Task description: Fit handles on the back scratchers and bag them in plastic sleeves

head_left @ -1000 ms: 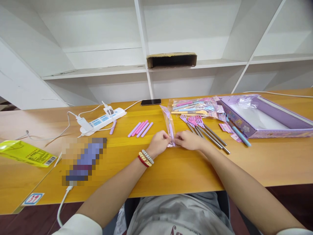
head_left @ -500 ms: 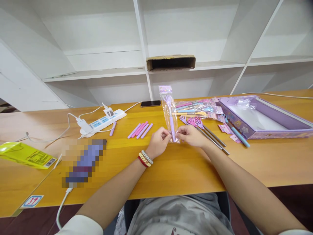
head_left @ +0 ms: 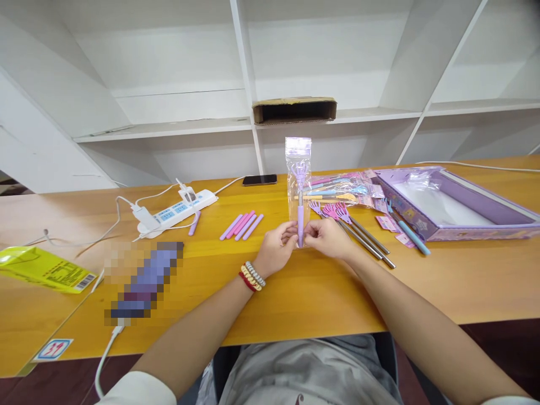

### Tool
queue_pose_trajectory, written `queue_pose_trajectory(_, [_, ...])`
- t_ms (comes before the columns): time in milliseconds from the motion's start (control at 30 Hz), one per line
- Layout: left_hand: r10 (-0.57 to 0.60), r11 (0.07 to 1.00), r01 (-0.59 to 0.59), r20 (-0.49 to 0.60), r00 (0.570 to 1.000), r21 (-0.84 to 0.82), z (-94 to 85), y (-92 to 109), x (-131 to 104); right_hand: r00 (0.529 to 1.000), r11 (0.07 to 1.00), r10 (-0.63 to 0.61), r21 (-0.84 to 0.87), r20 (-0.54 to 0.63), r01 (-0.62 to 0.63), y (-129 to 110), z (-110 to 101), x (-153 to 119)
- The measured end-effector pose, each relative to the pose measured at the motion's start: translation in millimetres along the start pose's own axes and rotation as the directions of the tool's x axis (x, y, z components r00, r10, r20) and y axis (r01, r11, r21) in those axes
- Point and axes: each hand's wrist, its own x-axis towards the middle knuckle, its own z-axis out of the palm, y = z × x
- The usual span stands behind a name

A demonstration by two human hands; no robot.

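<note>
A purple back scratcher [head_left: 300, 216] with a claw-shaped head stands inside a clear plastic bag [head_left: 292, 194] with a printed header at its top. At the bag's lower end, my left hand [head_left: 276, 244] pinches from the left. My right hand [head_left: 328, 237] has its fingertips closed on the same end from the right. Just beyond the right hand lie loose claw heads [head_left: 332, 211] in purple and pink on metal rods [head_left: 371, 239]. Several bagged back scratchers [head_left: 337, 188] are piled behind them. Left of my hands are pink and purple handle tubes [head_left: 242, 225].
On the right, a purple display box [head_left: 476, 232] holds clear plastic, with a blue-handled back scratcher [head_left: 411, 233] beside it. At left are a white power strip [head_left: 181, 211], a blurred-out device [head_left: 147, 281] and a yellow packet [head_left: 46, 270]. A phone [head_left: 259, 180] lies near the shelves.
The bagged back scratcher has shifted slightly right and now stands straighter, its header higher in view. Both hands keep their grip near its bottom.
</note>
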Motion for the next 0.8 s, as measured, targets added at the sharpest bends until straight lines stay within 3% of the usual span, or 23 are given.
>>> queue_pose_trajectory(267, [-0.018, 0.999, 0.017, -0.04, 0.999, -0.036, -3.4, -4.4, 2.3, 1.0, 0.99, -0.002, 0.14, 0.009, 0.001, 3.3, 2.6, -0.6])
queue_pose_trajectory(600, [-0.024, 0.998, 0.024, -0.011, 1.0, -0.051, -2.2, -2.5, 1.4, 1.0, 0.997, -0.021, 0.078, 0.005, 0.02, 2.2, 0.7, -0.2])
queue_pose_trajectory(800, [0.001, 1.0, -0.001, -0.042, 0.999, -0.012, -3.0, -3.3, 1.9, 0.999, 0.985, -0.033, 0.172, 0.028, 0.028, 7.3, 3.2, -0.7])
